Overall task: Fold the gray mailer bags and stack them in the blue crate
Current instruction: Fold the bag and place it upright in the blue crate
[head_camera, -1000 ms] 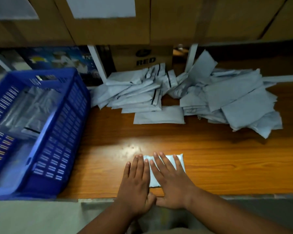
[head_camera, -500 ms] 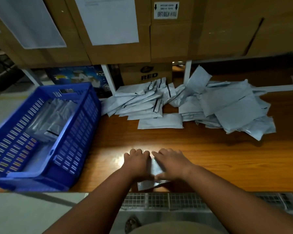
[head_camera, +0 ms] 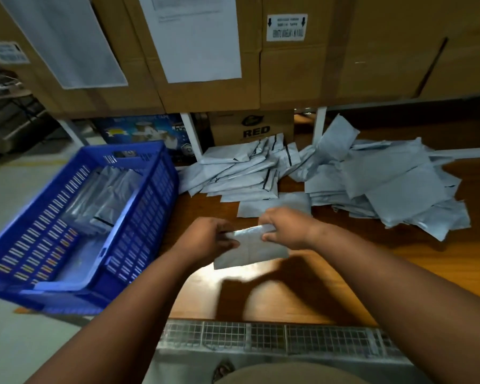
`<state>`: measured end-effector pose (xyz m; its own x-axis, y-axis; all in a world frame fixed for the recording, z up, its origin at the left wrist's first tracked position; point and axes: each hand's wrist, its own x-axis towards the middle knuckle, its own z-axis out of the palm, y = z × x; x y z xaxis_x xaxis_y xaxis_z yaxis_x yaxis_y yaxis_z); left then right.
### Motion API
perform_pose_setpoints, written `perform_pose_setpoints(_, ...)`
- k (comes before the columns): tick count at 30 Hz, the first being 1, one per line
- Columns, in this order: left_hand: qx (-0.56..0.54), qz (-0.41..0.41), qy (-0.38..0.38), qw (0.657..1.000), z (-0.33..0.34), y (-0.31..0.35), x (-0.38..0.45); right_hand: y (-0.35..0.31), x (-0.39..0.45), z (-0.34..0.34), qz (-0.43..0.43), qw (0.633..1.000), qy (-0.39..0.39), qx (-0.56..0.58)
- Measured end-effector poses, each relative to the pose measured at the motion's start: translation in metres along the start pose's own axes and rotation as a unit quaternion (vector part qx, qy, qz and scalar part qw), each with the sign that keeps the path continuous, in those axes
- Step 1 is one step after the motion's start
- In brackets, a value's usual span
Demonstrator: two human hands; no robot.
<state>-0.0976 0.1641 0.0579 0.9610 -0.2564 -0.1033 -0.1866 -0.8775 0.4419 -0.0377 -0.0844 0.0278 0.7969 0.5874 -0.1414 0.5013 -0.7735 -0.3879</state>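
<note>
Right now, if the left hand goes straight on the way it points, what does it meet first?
The left hand, holding the folded mailer bag, points forward and right. It would probably meet the right hand gripping the same bag first. Past that lies a flat bag on the table; depth is unclear.

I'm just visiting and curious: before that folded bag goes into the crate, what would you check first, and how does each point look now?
1. Both hands grip the folded mailer bag: left hand and right hand pinch its top edge. Ok.
2. Bag lifted off the wooden table: ok, its shadow lies below.
3. Fold holding: cannot tell, blurred.
4. Blue crate within reach on the left: ok.
5. Room in the crate beside the stacked bags: ok.
</note>
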Motion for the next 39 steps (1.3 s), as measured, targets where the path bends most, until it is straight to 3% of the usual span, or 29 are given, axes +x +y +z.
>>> perform_pose_setpoints(6, -0.074, -0.038, 0.093, 0.992, -0.084, -0.026, -0.015, -0.052, 0.058, -0.074, -0.063, 0.997, 0.050, 0.004)
perform_pose_setpoints(11, -0.026, -0.079, 0.188, 0.979, -0.145, -0.068, -0.024, -0.119, 0.125, -0.118, -0.115, 0.990, 0.080, -0.033)
perform_pose_setpoints(17, -0.003, -0.116, 0.252, 0.961, -0.188, -0.133, -0.029, -0.193, 0.220, -0.131, -0.172, 0.968, 0.117, -0.139)
perform_pose_setpoints(22, 0.024, -0.170, 0.312, 0.935, -0.196, -0.191, -0.024, -0.234, 0.298, -0.114, -0.184, 0.963, 0.075, -0.182)
perform_pose_setpoints(25, 0.038, -0.217, 0.292, 0.931, -0.193, -0.228, -0.013, -0.250, 0.342, -0.092, -0.184, 0.952, 0.068, -0.235)
perform_pose_setpoints(31, 0.081, -0.279, 0.167, 0.942, -0.172, -0.295, 0.011, -0.258, 0.415, -0.045, -0.161, 0.919, 0.056, -0.355)
perform_pose_setpoints(39, 0.060, -0.311, 0.114, 0.942, -0.141, -0.335, 0.034, -0.271, 0.466, -0.021, -0.101, 0.933, -0.089, -0.333)
